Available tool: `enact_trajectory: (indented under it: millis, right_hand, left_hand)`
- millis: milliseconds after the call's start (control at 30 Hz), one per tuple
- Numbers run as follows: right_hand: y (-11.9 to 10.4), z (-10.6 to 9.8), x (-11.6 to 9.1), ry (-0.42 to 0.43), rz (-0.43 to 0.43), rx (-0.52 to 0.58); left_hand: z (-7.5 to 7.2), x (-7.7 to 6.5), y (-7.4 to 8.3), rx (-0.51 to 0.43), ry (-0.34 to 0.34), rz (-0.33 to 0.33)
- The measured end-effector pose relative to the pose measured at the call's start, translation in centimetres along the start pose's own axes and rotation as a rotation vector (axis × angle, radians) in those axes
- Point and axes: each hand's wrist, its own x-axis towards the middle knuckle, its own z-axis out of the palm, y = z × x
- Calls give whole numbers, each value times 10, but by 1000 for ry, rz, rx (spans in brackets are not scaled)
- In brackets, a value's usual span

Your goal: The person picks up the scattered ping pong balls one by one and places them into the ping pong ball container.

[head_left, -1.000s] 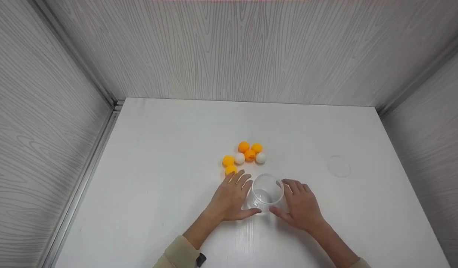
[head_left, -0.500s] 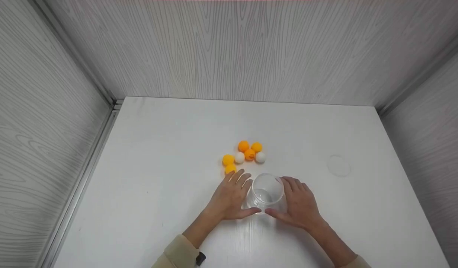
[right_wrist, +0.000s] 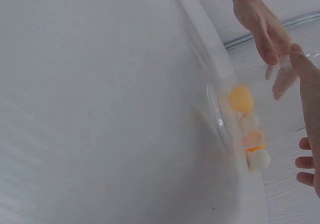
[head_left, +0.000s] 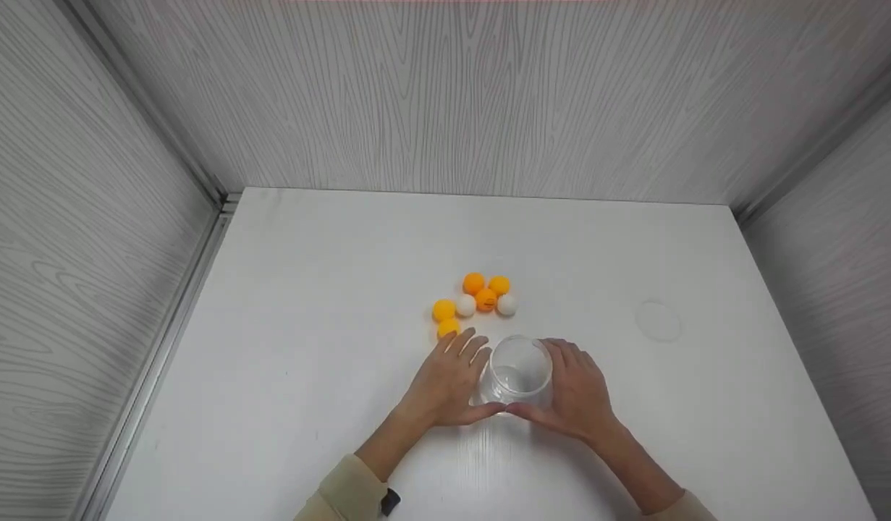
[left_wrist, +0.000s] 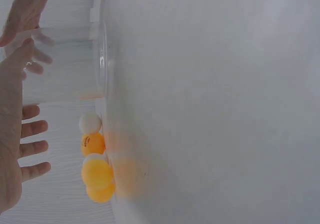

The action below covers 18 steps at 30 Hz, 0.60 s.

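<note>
clear jar point(head_left: 516, 378) that stood upright on the table point(head_left: 307, 289), mouth up, long axis vertical, between the left hand point(head_left: 445, 387), whose straight fingers were spread, and right hand point(head_left: 579, 389), whose fingers were extended, balls point(head_left: 486, 300) beyond

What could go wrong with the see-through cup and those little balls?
The left hand has its fingers right by a yellow-orange ball, so a small bump might roll it away or into the other balls. The clear cup stands between that hand and the right hand, so if one pushes harder than the other, the cup might slide or tip.
</note>
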Motion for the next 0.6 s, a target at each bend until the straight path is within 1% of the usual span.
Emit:
enact_trajectory:
  millis: [167,333,600]
  right_hand:
    - [-3,5,-2,30,10,-8]
    - [-6,5,-1,29,27,12]
    - [-6,6,-3,27,32,10]
  left_hand:
    - [0,-1,0,-18,-14,0]
    - [1,-1,-1,-39,7,0]
    - [0,-6,-10,-92,10,-28]
